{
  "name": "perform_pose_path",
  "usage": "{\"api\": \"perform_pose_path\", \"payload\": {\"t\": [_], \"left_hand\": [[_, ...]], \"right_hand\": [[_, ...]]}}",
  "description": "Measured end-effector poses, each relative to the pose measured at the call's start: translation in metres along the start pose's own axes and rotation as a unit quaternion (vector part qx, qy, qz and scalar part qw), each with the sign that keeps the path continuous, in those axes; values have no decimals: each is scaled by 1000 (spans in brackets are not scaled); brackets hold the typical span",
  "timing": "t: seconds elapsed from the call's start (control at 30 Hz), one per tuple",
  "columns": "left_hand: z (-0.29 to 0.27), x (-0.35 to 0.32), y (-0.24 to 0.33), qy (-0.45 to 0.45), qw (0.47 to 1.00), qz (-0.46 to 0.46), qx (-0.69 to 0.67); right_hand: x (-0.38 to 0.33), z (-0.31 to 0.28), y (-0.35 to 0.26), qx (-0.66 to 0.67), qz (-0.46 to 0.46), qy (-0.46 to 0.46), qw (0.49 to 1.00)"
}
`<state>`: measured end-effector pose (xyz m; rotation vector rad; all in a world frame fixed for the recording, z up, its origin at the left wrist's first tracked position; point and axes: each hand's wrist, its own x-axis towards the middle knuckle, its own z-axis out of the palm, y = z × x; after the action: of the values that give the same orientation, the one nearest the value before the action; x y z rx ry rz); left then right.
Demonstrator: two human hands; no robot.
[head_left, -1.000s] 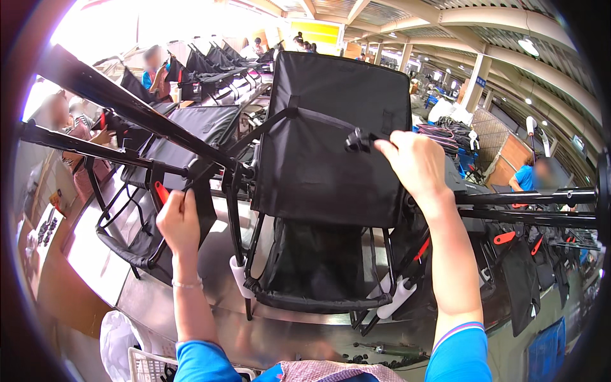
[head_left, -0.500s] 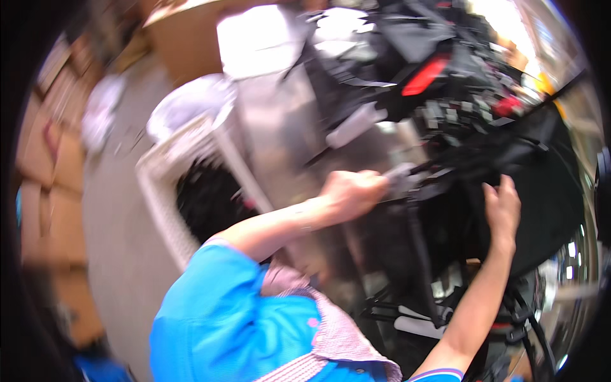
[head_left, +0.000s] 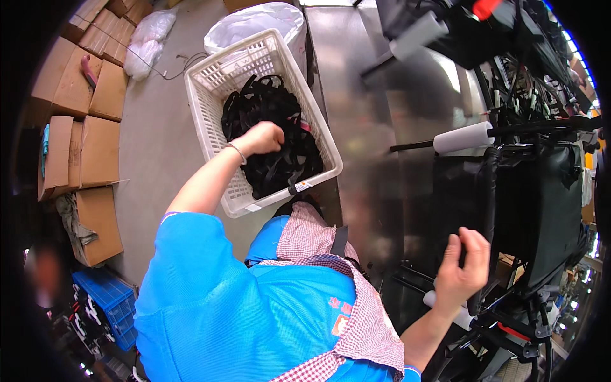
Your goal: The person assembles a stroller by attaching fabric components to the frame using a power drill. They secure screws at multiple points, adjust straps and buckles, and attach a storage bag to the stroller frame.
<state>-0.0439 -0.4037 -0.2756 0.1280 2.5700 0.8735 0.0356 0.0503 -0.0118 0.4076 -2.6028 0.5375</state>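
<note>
Black straps (head_left: 289,165) lie under the curled left hand (head_left: 261,138) (gripping any, I cannot tell); the right hand (head_left: 463,270) hangs empty.

The white plastic basket (head_left: 317,121) is open on top, so the left hand (head_left: 262,138) can pass straight up, but walls (head_left: 206,127) block its sides and a heap of black straps (head_left: 273,100) fills the bottom. Over the shiny metal table (head_left: 363,108) there is a wide way through (watch the black pole (head_left: 414,146) with its white foam tube (head_left: 463,137) poking out). Just beside the right hand (head_left: 463,270), a black cloth chair (head_left: 541,216) gets in the way.
</note>
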Motion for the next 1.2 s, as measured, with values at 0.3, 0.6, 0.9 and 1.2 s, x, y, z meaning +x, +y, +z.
{"api": "perform_pose_path", "payload": {"t": [0.3,0.6,0.9,1.2], "left_hand": [[74,4,-15,-146,951,-249,112],[-62,-27,116,-30,835,-46,-547],[-103,-65,319,-264,617,104,-734],[-78,7,383,-247,718,300,-577]], "right_hand": [[-34,25,-10,95,67,-66,991],[-54,69,-16,201,88,-92,971],[-5,90,-56,266,-68,-23,961],[-23,73,-44,783,350,-64,509]]}}
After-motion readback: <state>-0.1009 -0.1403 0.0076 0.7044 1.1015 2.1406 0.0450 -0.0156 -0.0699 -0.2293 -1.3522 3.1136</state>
